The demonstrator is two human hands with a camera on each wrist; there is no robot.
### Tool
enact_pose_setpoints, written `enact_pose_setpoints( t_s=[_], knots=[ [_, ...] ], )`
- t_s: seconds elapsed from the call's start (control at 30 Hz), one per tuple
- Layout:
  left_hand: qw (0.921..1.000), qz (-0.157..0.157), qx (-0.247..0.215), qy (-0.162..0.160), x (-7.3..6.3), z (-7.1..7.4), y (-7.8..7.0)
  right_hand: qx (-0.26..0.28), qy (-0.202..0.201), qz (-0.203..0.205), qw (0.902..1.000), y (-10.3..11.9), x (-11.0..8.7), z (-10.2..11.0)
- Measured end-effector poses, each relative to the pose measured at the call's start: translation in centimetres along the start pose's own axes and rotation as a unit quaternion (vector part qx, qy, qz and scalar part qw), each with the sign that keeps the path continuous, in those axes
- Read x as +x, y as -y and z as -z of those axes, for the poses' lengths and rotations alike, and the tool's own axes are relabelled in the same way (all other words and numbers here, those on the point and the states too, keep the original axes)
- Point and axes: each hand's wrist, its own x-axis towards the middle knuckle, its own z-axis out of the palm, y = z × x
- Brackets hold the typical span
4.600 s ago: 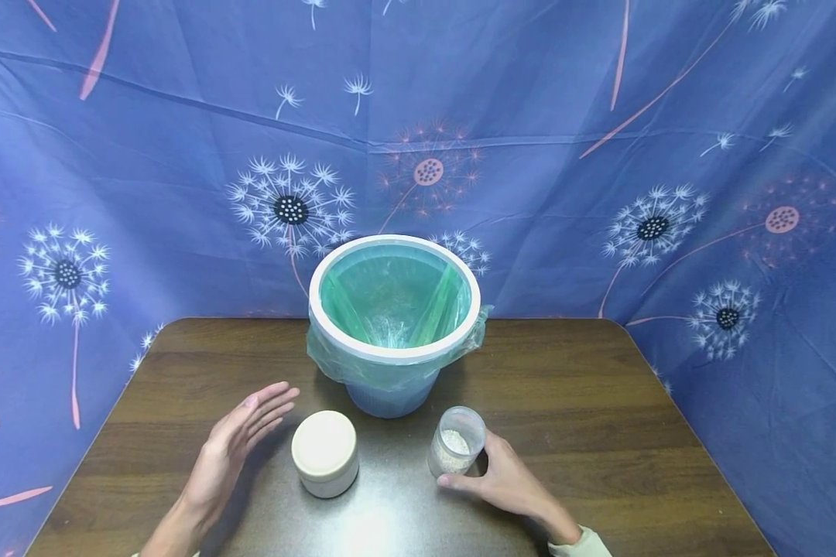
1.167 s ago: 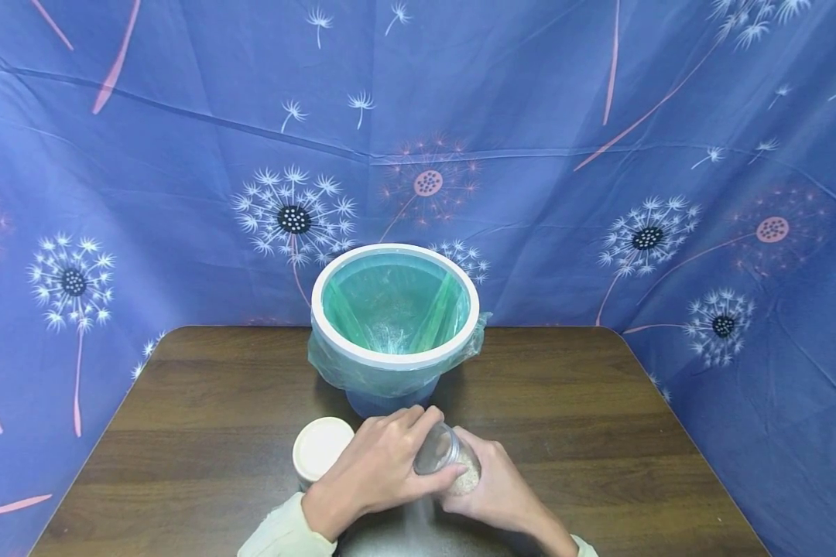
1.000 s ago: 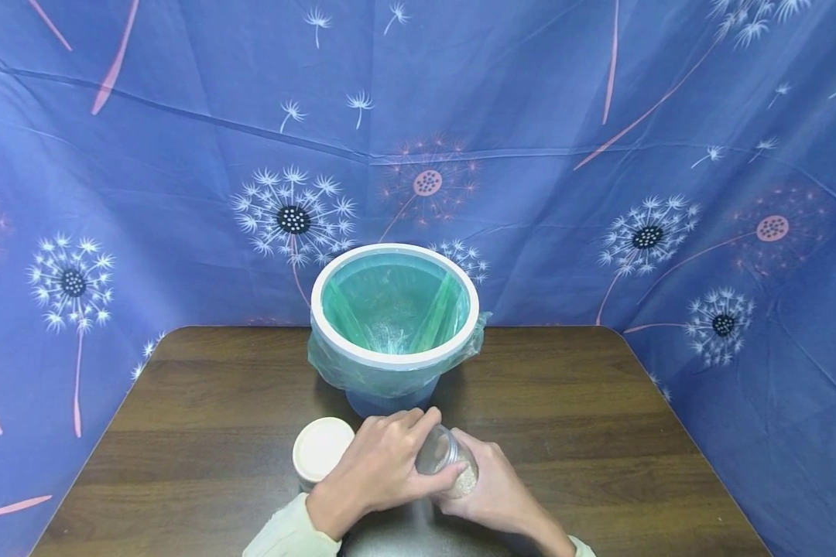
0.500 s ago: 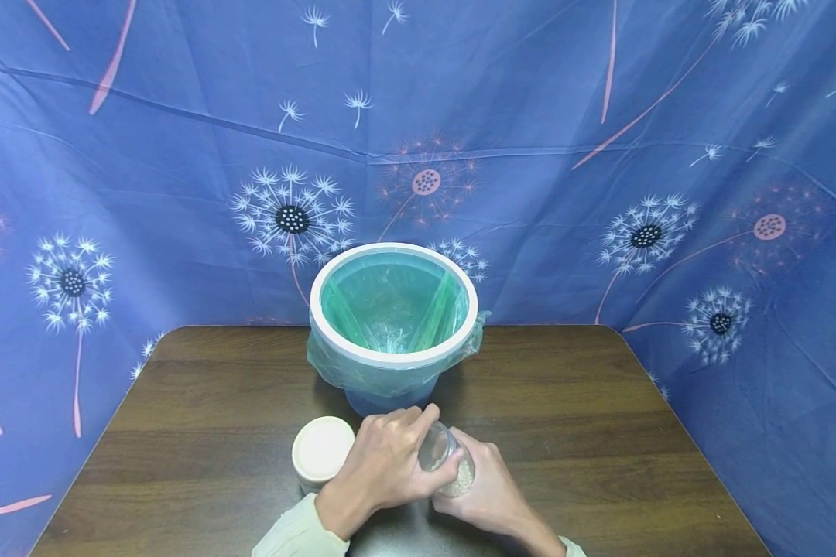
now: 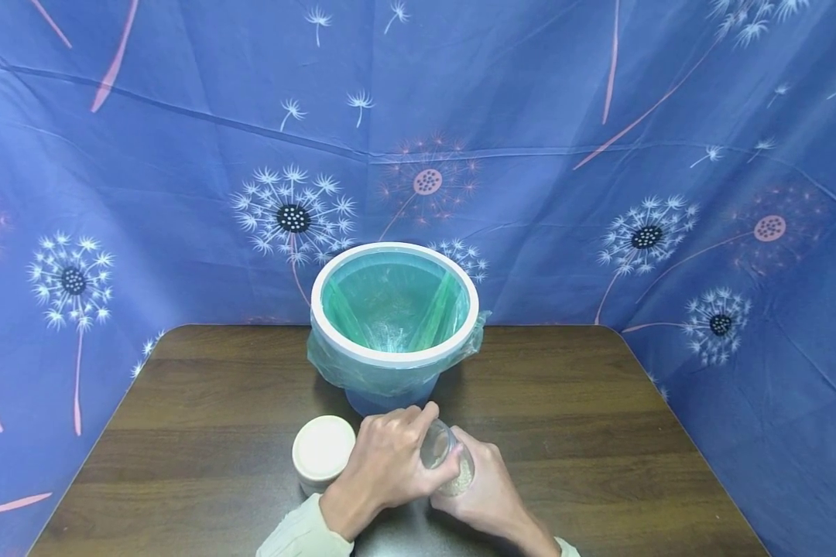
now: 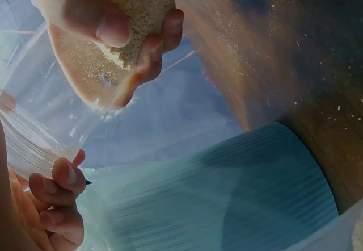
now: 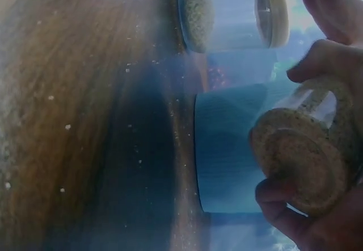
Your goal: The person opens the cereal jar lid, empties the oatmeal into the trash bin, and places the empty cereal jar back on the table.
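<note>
Both hands are on a clear jar (image 5: 459, 478) of pale grains, tilted sideways just in front of the bin. My right hand (image 5: 488, 487) grips its grain-filled base, as the right wrist view shows with the jar's round bottom (image 7: 300, 163). Around the other end curl the fingers of my left hand (image 5: 386, 468), thumb across the jar. In the left wrist view that end is a clear, ridged band (image 6: 31, 143); whether it is a lid or the neck, I cannot tell. Left of my left hand stands a cream-lidded jar (image 5: 323, 449), partly hidden by the wrist.
A blue bin (image 5: 390, 402) with a white rim and green plastic liner stands behind the hands. Side-on, the lidded jar (image 7: 235, 18) shows clear walls and grains at its bottom. Beneath everything is a brown wooden table (image 5: 585, 433), with a blue dandelion-print cloth (image 5: 529, 216) behind it.
Earlier the jar stood upright with my right hand at its side and my left hand apart. Now both hands grip it, tilted. Over the last second the hands and jar shift only slightly.
</note>
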Motion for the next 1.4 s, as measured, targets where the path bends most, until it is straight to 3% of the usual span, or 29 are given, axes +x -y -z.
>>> enact_pose_setpoints(
  t_s=[0.23, 0.43, 0.63, 0.83, 0.9, 1.03, 1.27, 1.4],
  knots=[
    [0.9994, 0.032, 0.016, 0.005, 0.2, 0.0, -0.4, -0.04, -0.038, -0.006, 0.9985, 0.0, -0.1, -0.3],
    [0.9989, 0.04, 0.023, -0.002, 0.0, -0.1, -0.6, -0.062, -0.053, 0.001, 0.9967, 0.0, -0.1, -0.5],
    [0.9984, 0.054, 0.016, 0.002, -0.2, -0.1, -0.6, -0.076, -0.029, -0.011, 0.9966, 0.2, 0.0, 0.1],
    [0.9957, 0.08, -0.021, 0.043, -0.5, 0.2, -0.6, -0.073, 0.031, -0.038, 0.9961, 0.2, 0.5, 1.3],
    [0.995, 0.071, -0.039, 0.058, -0.6, 0.4, -0.5, -0.07, 0.044, -0.038, 0.9959, 0.2, 0.6, 1.6],
    [0.9952, 0.025, -0.062, 0.072, -0.5, 0.7, -0.1, -0.043, 0.061, -0.021, 0.997, 0.1, 0.7, 2.2],
    [0.9941, -0.068, -0.074, 0.041, 0.0, 0.6, 0.4, 0.034, 0.109, -0.01, 0.9934, 0.1, 0.8, 3.2],
    [0.9921, -0.097, -0.076, 0.024, 0.2, 0.6, 0.3, 0.054, 0.126, -0.006, 0.9906, 0.2, 0.7, 3.4]
  ],
)
